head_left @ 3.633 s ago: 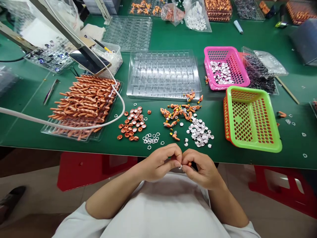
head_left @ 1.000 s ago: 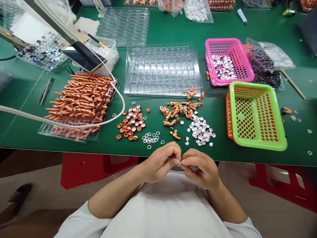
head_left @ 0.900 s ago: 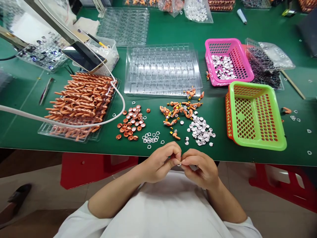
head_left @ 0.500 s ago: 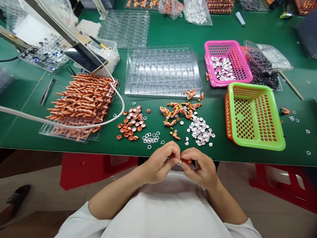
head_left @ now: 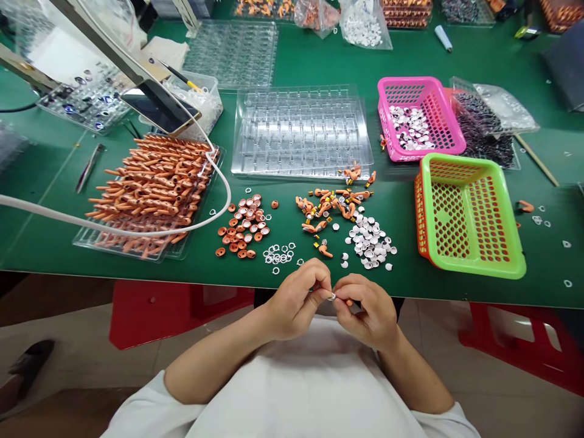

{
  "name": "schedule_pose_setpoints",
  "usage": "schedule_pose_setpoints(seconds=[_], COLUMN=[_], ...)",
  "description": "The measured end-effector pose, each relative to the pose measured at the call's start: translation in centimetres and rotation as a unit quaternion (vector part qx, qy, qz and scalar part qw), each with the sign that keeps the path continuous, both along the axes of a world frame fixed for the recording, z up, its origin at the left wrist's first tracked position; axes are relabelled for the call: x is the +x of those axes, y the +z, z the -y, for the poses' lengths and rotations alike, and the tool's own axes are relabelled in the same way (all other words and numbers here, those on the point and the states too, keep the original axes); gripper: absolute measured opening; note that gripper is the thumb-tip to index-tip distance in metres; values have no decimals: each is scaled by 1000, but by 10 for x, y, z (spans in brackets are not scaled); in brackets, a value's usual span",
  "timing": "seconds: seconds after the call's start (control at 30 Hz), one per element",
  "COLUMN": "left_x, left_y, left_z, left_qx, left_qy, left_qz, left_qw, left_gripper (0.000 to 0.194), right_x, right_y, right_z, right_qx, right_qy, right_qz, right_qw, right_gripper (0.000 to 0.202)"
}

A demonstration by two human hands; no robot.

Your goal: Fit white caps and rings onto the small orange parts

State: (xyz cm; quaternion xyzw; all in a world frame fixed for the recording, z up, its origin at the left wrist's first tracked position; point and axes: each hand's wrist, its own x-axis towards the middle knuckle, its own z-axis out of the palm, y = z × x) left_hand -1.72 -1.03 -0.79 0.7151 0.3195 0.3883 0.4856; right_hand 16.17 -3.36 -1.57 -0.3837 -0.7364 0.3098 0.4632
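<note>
Left hand [head_left: 301,301]: the fingers are pinched together, with thumb and forefinger on the white piece.
White piece [head_left: 331,297]: it is very small and lies between the fingertips of both hands, in front of the bench edge; its exact form is hard to see.
Right hand [head_left: 367,311]: the fingers are curled narrow and hold the orange piece, while the fingertips meet the white piece.
Orange piece [head_left: 349,302]: it is mostly hidden inside the right hand; only one rounded end shows.
White rings [head_left: 275,257]: a loose group on the green bench [head_left: 314,67], near the left hand.
White discs [head_left: 370,242]: a heap beyond the right hand.
Orange parts with yellow tabs [head_left: 345,210]: a scattered pile behind the white discs and to their left.
Copper caps [head_left: 246,224]: they are spread behind the white rings, to the left.
Clear tray [head_left: 301,134]: it lies flat behind these piles.
Green basket [head_left: 479,267]: it stands at the right, nested in an orange basket [head_left: 421,219].
Pink basket [head_left: 424,155]: just behind, with white pieces inside.
Orange rods [head_left: 155,176]: stacked high at the left.
</note>
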Motion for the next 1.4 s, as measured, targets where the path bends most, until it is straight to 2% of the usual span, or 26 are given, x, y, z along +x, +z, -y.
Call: schedule_pose_setpoints(seconds=[0.17, 0.3, 0.5, 0.67, 0.83, 0.9, 0.97, 1.13, 1.27, 1.4], left_x=[-4, -17, -40, -40, -24, -15, -4, 26, 44, 53], left_y=[1, 2, -3, -8, -3, 1, 3, 3, -4, -7], left_z=[-1, -11, -31, -36, -37, -38, -39, -50, -65, -72], left_qx=[19, 65, 98, 144, 180, 185, 189, 198, 203, 200], left_qy=[26, 79, 141, 211, 179, 162, 150, 94, 69, 53], left_qz=[-27, -101, -295, -316, -320, -329, -323, -318, -366, -405], left_qw=[999, 990, 940, 914, 913, 912, 915, 922, 905, 891], left_gripper=[9, 9, 10, 17, 5, 22, 30, 13, 15, 15], right_x=[3, 16, 39, 45, 51, 53, 55, 56, 54, 56], right_y=[1, 1, -4, -5, -6, -7, -9, -12, -11, -13], right_z=[2, 5, 9, 13, 17, 18, 19, 20, 19, 20], right_qx=[-3, -66, -141, -142, -138, -141, -145, -148, -144, -141], right_qy=[-30, -78, -122, -156, -226, -235, -231, -206, -179, -180], right_qz=[7, 3, -103, -138, -162, -166, -166, -171, -174, -174], right_qw=[1000, 995, 977, 968, 951, 947, 948, 952, 958, 958], right_gripper=[22, 22, 19, 15, 12, 12, 12, 12, 12, 11])
